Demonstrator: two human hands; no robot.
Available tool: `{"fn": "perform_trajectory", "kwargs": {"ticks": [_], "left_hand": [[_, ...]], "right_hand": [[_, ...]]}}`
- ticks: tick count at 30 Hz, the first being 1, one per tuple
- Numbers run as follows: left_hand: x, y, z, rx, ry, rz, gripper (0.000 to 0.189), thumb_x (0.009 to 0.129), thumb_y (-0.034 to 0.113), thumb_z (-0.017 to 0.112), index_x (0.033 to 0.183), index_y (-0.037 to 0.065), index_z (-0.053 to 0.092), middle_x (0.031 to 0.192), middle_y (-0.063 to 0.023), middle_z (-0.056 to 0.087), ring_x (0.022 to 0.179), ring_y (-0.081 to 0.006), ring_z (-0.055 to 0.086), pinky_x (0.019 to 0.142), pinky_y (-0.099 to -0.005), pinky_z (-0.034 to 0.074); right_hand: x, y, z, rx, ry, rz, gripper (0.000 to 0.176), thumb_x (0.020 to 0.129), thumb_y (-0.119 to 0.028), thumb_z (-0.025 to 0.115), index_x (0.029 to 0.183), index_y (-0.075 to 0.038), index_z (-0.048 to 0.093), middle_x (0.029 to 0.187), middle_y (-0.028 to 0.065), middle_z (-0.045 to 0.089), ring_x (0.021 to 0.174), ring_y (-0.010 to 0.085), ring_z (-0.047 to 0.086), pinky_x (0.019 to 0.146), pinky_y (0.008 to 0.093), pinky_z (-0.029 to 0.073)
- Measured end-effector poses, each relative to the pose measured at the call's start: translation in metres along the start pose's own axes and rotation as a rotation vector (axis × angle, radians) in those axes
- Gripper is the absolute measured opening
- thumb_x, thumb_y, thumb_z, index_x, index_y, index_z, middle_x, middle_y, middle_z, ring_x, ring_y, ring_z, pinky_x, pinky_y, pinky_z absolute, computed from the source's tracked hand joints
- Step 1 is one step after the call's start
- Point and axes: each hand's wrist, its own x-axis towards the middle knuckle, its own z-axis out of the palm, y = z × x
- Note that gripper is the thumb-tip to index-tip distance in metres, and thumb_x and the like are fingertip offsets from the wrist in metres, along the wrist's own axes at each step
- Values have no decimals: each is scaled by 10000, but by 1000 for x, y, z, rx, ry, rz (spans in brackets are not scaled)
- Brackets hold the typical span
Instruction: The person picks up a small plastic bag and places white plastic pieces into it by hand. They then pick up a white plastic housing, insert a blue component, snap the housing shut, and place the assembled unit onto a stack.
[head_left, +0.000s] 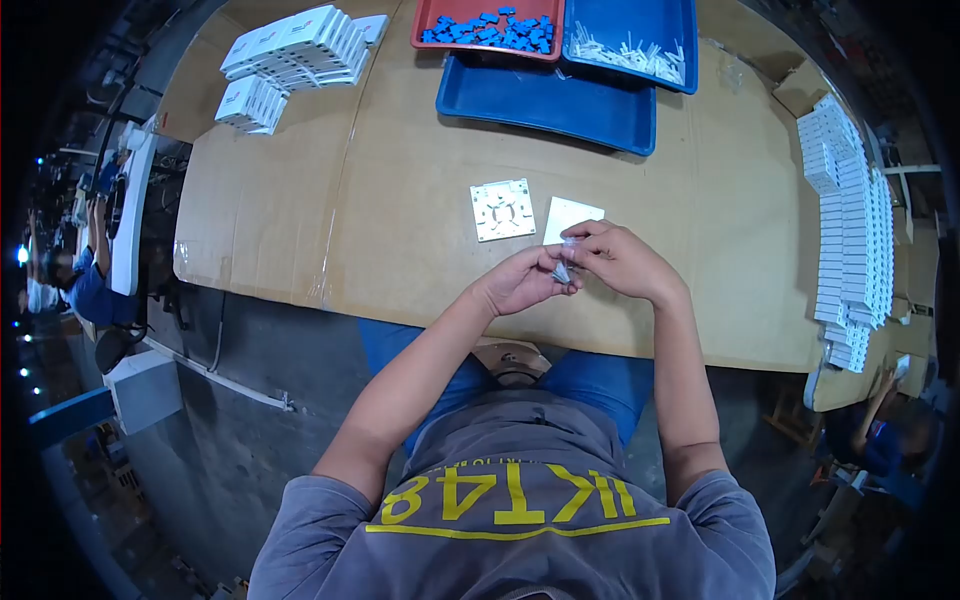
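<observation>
My left hand [522, 281] and my right hand [628, 262] meet above the front part of the cardboard-covered table. Between their fingertips is a small, crumpled-looking clear plastic piece [562, 271], perhaps a little bag; its exact kind is too small to make out. Both hands have their fingers closed around it. Just beyond them lies a flat white square plate [571, 213], partly covered by my right hand. To its left, a white square plastic tray with moulded inner ribs [503, 210] rests with its inside facing up.
At the back stand a red tray [428, 40] of blue connector-like pieces, a blue tray [688, 60] of thin white sticks, and another blue tray [545, 105]. White plastic units are stacked at back left [300, 45] and along the right edge [845, 230]. Other people sit at both sides.
</observation>
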Motion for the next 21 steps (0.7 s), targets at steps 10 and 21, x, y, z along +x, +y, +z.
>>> {"fn": "perform_trajectory", "kwargs": {"ticks": [10, 21], "left_hand": [[1, -4, -7, 38, 118, -41, 385, 1123, 308, 443, 1339, 14, 565, 1213, -113, 666, 1048, -220, 689, 933, -371, 543], [5, -1, -2, 24, 95, -38, 368, 1090, 352, 539, 1291, 48, 585, 1061, -76, 681, 952, -197, 669, 922, -372, 531]], "right_hand": [[4, 6, 13, 119, -15, 46, 351, 1081, -283, 580, 1073, 5, 779, 1286, 174, 686, 1134, 292, 649, 967, 374, 516], [12, -12, -10, 111, -153, 44, 417, 1084, -345, 574, 1078, 26, 764, 1319, 194, 678, 1157, 307, 661, 1007, 389, 513]]}}
